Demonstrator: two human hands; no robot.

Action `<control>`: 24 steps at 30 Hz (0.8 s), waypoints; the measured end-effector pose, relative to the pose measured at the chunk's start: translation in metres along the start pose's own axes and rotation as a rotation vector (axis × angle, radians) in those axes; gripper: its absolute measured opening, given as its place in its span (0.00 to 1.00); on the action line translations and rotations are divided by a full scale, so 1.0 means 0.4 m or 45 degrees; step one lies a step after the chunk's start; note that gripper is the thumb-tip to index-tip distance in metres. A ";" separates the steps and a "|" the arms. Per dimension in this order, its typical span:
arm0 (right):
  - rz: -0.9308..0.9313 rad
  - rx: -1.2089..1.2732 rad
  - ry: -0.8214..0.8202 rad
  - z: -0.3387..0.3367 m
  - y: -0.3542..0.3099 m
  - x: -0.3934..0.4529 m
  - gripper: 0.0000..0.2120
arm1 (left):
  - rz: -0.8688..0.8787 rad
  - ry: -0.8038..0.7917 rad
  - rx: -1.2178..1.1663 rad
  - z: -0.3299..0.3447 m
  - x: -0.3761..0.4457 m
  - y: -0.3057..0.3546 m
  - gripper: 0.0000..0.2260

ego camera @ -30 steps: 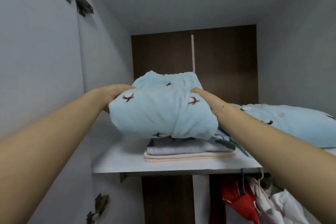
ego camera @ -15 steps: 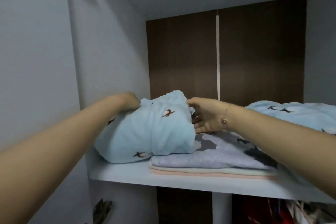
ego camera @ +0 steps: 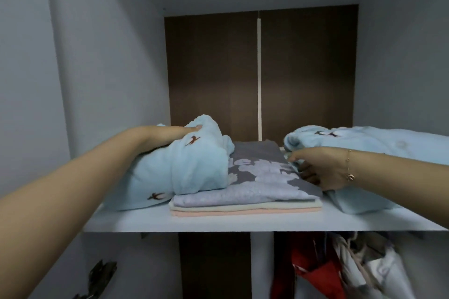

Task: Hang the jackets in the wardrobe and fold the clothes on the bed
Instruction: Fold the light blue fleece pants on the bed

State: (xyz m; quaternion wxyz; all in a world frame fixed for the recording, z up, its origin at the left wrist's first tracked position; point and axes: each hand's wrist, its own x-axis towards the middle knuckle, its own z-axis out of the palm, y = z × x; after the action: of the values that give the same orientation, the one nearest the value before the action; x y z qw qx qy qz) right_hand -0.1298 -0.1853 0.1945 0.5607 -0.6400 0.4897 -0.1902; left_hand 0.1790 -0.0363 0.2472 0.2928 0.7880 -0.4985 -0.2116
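1. Pale blue fleece bundle (ego camera: 184, 167), folded into a thick, rounded roll with small brown bird motifs stitched on it; I log it on the white wardrobe shelf (ego camera: 243, 223), its right part resting on the left end of a flat stack.
2. Left hand (ego camera: 179, 132): lies along the top rear of the pale blue fleece bundle, fingertips pressed into the plush pile; I cannot tell whether the fingers curl round a fold or just press flat.
3. Flat stack of folded cloths (ego camera: 245, 204): top piece grey with a pale lilac print, beneath it a cream layer and a peach layer, edges squared and thin. The print holds shapes like large letters, but I cannot read them.
4. Second pale blue fleece garment (ego camera: 364, 143): same bird motif, soft and lumpy, spread over the right side of the shelf beside the stack.
5. Right hand (ego camera: 320, 168): set at the stack's right edge, touching the second fleece garment; thumb forward, fingers curled downward between the two. Whether they pinch cloth I cannot tell.
6. Thin gold-coloured chain bracelet (ego camera: 348, 165) with a small charm on the right wrist.
7. Dark brown wood-grain back panel (ego camera: 213, 75), split by a pale vertical strip.
8. Below the shelf: red garment (ego camera: 313, 272) and white garments (ego camera: 379, 272), hanging, blurred.
9. Dark metal hinge (ego camera: 99, 277), low on the left wall.
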 end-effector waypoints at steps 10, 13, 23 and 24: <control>-0.156 -0.009 -0.073 0.054 -0.039 0.072 0.20 | -0.067 0.356 0.168 0.025 0.020 -0.025 0.42; -0.240 -0.117 -0.081 0.072 -0.045 0.082 0.32 | -0.059 0.422 0.203 0.029 0.026 -0.032 0.43; -0.128 -0.170 -0.326 0.055 -0.086 0.107 0.14 | -0.056 0.460 0.322 0.040 0.007 -0.021 0.36; -0.135 -0.149 -0.355 0.058 -0.085 0.107 0.13 | -0.058 0.458 0.312 0.039 0.007 -0.023 0.37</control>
State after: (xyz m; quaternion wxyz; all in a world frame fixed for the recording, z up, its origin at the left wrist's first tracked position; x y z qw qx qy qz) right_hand -0.0781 -0.2127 0.2052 0.5740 -0.7168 0.3830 -0.0999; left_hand 0.1766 -0.0397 0.2293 0.2744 0.8538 -0.4422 -0.0120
